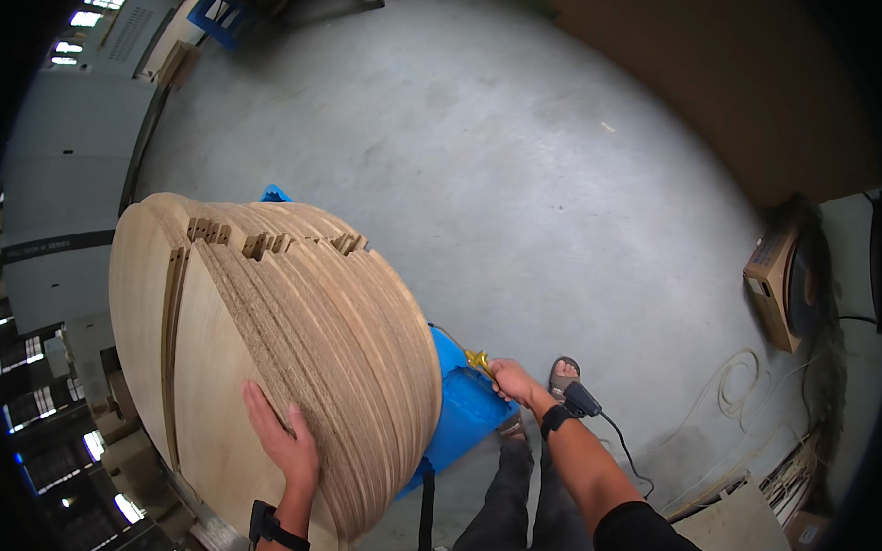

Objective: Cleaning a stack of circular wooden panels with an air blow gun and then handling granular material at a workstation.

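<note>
A thick stack of round wooden boards (201, 352), pale on top with layered brown edges, stands to my left. My left hand (284, 441) lies on the face of the outermost board near its edge, thumb and fingers apart. Beyond the stack's right side, my right hand (511, 380) is closed around a small brass-coloured tool (478, 361). Its exact kind is hard to make out; a thin line or rod runs from it toward the stack. Beneath the tool is a blue plastic base (465, 411), partly hidden by the boards. Notches cut the boards' far edges.
Grey floor (554, 174) spreads ahead. A cardboard box (776, 278) with a dark round thing stands at the right, near a coiled pale hose or cable (736, 387). A blue stool (220, 16) is far left. Black devices are strapped to both wrists; a cable hangs from the right one.
</note>
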